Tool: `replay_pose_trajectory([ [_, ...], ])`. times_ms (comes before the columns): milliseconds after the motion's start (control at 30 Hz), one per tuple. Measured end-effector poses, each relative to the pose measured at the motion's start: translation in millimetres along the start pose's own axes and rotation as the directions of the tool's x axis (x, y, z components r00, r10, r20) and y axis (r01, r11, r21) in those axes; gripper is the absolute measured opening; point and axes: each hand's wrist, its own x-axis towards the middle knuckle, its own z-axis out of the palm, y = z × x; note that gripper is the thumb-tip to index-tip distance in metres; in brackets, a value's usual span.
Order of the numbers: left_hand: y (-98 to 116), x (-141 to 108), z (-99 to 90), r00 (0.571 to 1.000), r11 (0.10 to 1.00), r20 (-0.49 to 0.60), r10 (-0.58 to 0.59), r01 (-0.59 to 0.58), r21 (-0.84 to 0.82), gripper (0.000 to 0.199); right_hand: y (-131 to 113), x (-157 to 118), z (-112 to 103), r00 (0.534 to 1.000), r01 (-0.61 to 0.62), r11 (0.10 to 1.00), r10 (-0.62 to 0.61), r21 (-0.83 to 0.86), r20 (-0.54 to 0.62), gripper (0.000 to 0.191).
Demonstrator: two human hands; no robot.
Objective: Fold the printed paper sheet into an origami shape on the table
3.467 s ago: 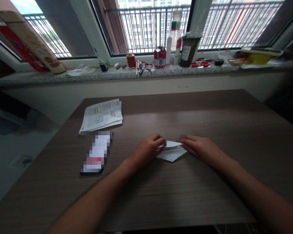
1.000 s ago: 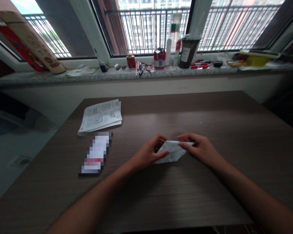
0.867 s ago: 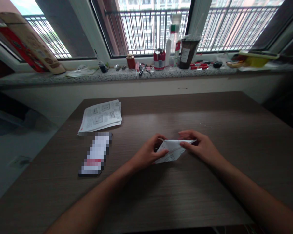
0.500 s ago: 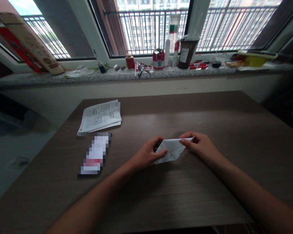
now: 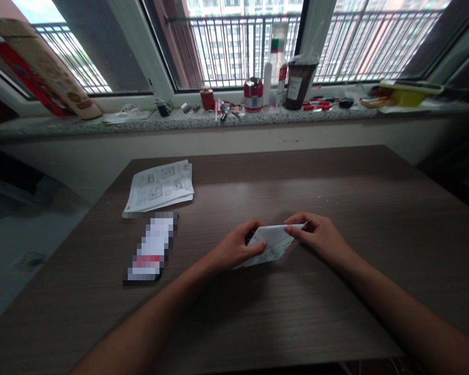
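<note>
A folded sheet of white printed paper (image 5: 274, 242) is held just above the brown table, tilted toward me, with a straight crease along its top. My left hand (image 5: 239, 243) grips its left side, thumb on the near face and the other fingers behind. At the upper right corner, my right hand (image 5: 311, 229) pinches the paper between thumb and fingers. The fingertips behind the sheet are partly hidden. Faint print shows on the lower part of the near face.
Left of my hands a phone (image 5: 152, 249) with a blurred screen lies on the table (image 5: 359, 291). Printed sheets (image 5: 160, 187) lie beyond it. Along the windowsill (image 5: 140, 125) stand a red can (image 5: 253, 95), a dark cup (image 5: 298, 83), a bottle and small tools.
The folded paper has shifted slightly left and its lower left corner reaches further out. My right hand has moved a little left along with it; both hands keep their hold.
</note>
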Motion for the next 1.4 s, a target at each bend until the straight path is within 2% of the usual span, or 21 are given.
replay_pose_trajectory([
  [100,0,1,1.3,1.0,0.999,-0.02,-0.014,0.015,0.029,0.031,-1,0,2,1.0,0.004,1.0,-0.004,-0.011,-0.012,0.022],
  [233,-1,2,1.8,0.999,0.997,-0.053,-0.001,0.005,0.077,0.028,-3,0,4,1.0,0.016,1.0,-0.016,-0.023,-0.006,0.023],
  [533,0,2,-4.2,0.99,0.994,-0.133,-0.047,0.059,0.093,0.028,2,0,-2,0.999,-0.011,0.994,0.008,0.108,0.032,0.032],
  [700,4,1,-3.8,0.986,0.994,-0.159,-0.047,0.062,0.085,0.027,3,1,-8,0.999,-0.02,0.983,0.012,0.182,0.046,0.03],
  [933,4,1,-2.6,0.985,0.994,-0.171,-0.038,0.055,0.093,0.026,3,-1,-4,1.0,-0.012,0.976,0.009,0.217,0.013,0.031],
  [1200,4,1,-2.7,0.987,0.994,-0.156,-0.035,0.051,0.098,0.027,5,-1,2,0.994,-0.077,0.944,0.1,0.322,-0.054,0.027],
  [1400,7,1,0.0,0.981,0.993,-0.192,-0.031,0.053,0.11,0.025,11,1,11,0.983,-0.105,0.871,0.165,0.48,-0.085,0.024],
])
